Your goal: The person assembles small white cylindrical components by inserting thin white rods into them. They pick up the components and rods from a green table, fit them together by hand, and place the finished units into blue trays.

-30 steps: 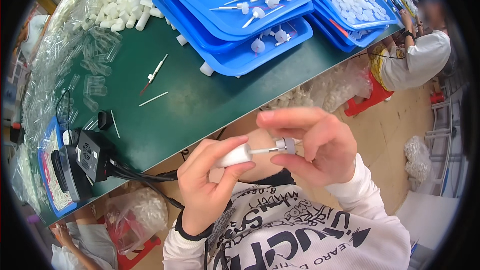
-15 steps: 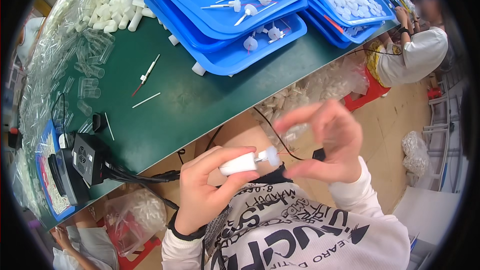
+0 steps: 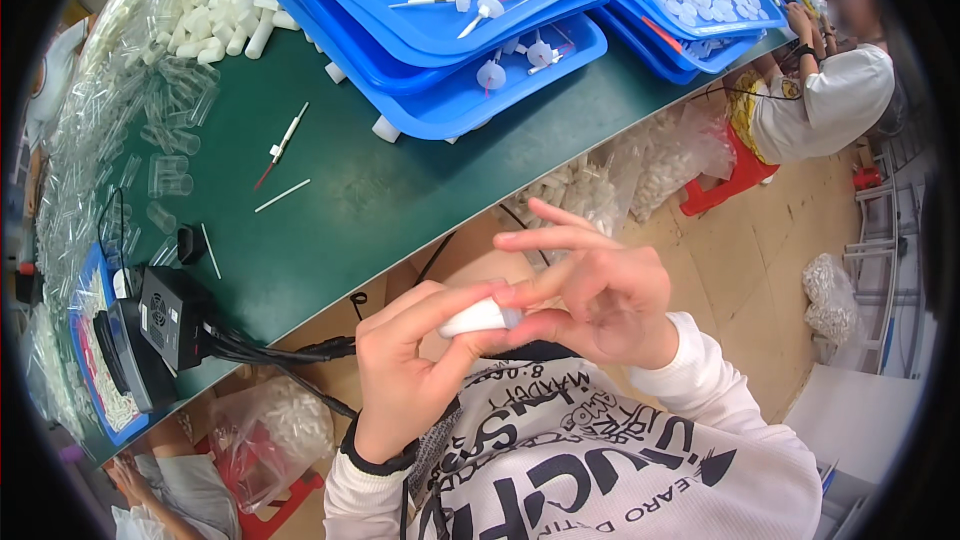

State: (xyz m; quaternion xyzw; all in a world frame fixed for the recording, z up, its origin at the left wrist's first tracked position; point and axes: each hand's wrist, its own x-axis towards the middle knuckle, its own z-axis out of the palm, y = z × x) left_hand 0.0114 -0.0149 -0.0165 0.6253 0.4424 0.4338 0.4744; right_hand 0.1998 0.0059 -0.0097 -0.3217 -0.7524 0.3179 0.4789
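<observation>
One green table [image 3: 370, 205] runs upper left to centre of frame, blue trays [image 3: 420, 112] stacked on it at top centre. Lower centre of frame: left hand [image 3: 402, 360] grips white cylinder [image 3: 468, 320] between thumb and fingers, right hand [image 3: 615, 305] pinches pale cap [image 3: 512, 318] at cylinder's right end, some fingers raised. Cylinder lies near-sideways below table edge in frame; cap, smallest, touches it, partly hidden by fingers.
</observation>
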